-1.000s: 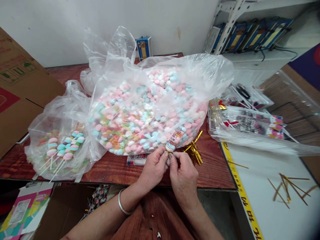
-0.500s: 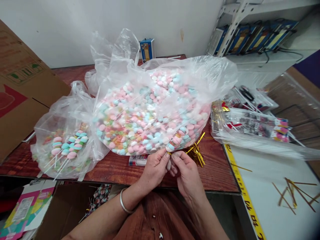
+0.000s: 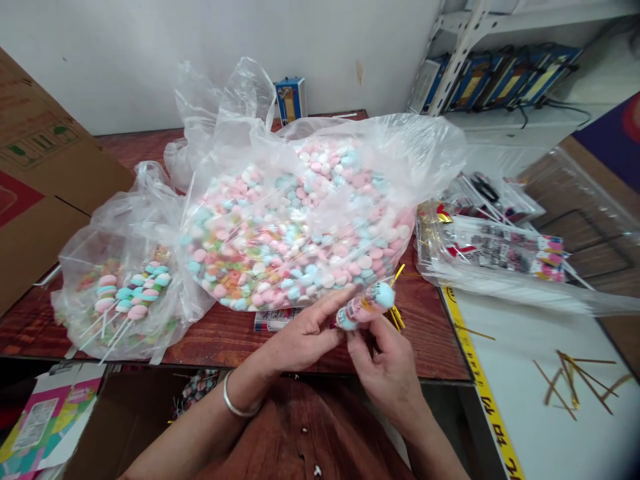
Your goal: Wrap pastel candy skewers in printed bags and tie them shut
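Note:
Between my hands is a wrapped candy lollipop, a stack of pink and blue gummy pieces in a clear printed sleeve, tilted up to the right. My left hand grips its lower left end. My right hand is closed just below it, thumb and fingers bent against the wrapper; its fingertips are partly hidden. Behind them lies a big clear bag of pastel candies. Gold twist ties show past my right hand, partly covered.
At the left, candy sticks rest on another clear bag, beside a cardboard box. Printed clear sleeves and black scissors lie at the right. More gold ties are scattered on the white surface.
The lollipop has swung from leaning on the big bag to a more level tilt, its top now to the right. My hands have moved slightly apart and turned.

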`<state>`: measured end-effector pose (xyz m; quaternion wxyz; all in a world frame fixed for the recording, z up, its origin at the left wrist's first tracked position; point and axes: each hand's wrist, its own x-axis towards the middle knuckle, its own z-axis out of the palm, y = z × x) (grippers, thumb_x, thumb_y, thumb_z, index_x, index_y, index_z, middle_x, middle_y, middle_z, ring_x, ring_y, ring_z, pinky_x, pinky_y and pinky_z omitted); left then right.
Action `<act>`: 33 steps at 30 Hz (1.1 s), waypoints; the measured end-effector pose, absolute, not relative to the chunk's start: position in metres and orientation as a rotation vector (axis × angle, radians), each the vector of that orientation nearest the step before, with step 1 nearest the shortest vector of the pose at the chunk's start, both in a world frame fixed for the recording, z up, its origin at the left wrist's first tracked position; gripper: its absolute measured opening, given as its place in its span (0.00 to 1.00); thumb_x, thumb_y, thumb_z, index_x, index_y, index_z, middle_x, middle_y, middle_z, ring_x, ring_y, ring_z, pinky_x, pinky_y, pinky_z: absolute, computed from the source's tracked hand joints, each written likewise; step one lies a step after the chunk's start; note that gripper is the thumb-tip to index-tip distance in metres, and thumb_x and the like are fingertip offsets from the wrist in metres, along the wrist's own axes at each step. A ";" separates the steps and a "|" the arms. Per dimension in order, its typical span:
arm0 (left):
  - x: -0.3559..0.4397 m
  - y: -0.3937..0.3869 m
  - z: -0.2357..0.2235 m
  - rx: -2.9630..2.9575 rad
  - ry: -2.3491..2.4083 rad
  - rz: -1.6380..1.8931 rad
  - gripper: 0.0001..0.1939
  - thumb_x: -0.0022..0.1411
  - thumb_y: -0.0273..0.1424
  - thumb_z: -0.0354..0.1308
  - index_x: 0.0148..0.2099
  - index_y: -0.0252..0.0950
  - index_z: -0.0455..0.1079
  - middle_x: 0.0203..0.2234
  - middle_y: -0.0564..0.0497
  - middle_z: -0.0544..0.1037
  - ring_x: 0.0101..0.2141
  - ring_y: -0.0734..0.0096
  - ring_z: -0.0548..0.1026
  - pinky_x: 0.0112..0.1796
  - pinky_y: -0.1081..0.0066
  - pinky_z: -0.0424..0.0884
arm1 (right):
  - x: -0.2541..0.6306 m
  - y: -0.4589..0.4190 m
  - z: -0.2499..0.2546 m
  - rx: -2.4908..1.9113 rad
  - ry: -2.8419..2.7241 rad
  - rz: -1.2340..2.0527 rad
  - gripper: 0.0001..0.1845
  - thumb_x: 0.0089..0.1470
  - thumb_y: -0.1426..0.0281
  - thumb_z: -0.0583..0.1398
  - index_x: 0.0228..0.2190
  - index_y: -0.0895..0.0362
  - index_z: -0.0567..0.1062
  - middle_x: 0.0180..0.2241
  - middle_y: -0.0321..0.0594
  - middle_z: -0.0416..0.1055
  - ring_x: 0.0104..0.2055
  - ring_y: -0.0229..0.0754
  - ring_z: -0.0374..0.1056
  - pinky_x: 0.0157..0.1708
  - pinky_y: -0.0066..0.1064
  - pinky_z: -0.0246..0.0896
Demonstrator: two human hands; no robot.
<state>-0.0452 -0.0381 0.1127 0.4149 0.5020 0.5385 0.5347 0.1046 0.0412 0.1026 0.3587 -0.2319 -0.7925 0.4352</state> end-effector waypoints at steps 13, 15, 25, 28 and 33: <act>-0.028 -0.042 0.136 1.703 1.556 1.145 0.28 0.64 0.16 0.46 0.56 0.45 0.75 0.72 0.56 0.44 0.70 0.62 0.45 0.67 0.56 0.45 | 0.138 0.041 0.111 -0.797 -1.672 1.971 0.13 0.59 0.61 0.61 0.27 0.55 0.70 0.25 0.33 0.65 0.27 0.37 0.61 0.27 0.27 0.57; -0.028 -0.044 0.140 1.683 1.461 1.139 0.26 0.64 0.18 0.47 0.54 0.47 0.77 0.71 0.57 0.49 0.70 0.61 0.47 0.67 0.55 0.45 | 0.136 0.041 0.106 -0.824 -1.464 2.051 0.14 0.57 0.60 0.63 0.27 0.55 0.69 0.24 0.32 0.65 0.25 0.35 0.60 0.25 0.26 0.57; -0.043 -0.093 0.144 0.624 1.355 1.364 0.25 0.62 0.45 0.61 0.59 0.43 0.73 0.49 0.41 0.80 0.43 0.58 0.79 0.39 0.67 0.74 | 0.103 -0.007 0.119 -0.274 -2.111 1.060 0.09 0.61 0.78 0.55 0.33 0.54 0.71 0.29 0.38 0.72 0.33 0.40 0.69 0.35 0.31 0.64; -0.049 -0.120 0.151 0.641 1.670 1.336 0.20 0.60 0.46 0.62 0.47 0.39 0.81 0.41 0.43 0.83 0.41 0.58 0.79 0.41 0.68 0.73 | 0.080 -0.034 0.111 -0.140 -2.140 1.176 0.09 0.62 0.76 0.53 0.33 0.55 0.72 0.30 0.40 0.73 0.34 0.40 0.69 0.35 0.30 0.65; -0.058 -0.170 0.153 0.510 2.115 1.333 0.22 0.57 0.50 0.62 0.43 0.39 0.81 0.34 0.46 0.82 0.35 0.61 0.78 0.39 0.69 0.73 | 0.051 -0.056 0.107 0.033 -2.233 1.367 0.09 0.63 0.71 0.54 0.39 0.57 0.74 0.34 0.42 0.75 0.37 0.42 0.71 0.38 0.30 0.66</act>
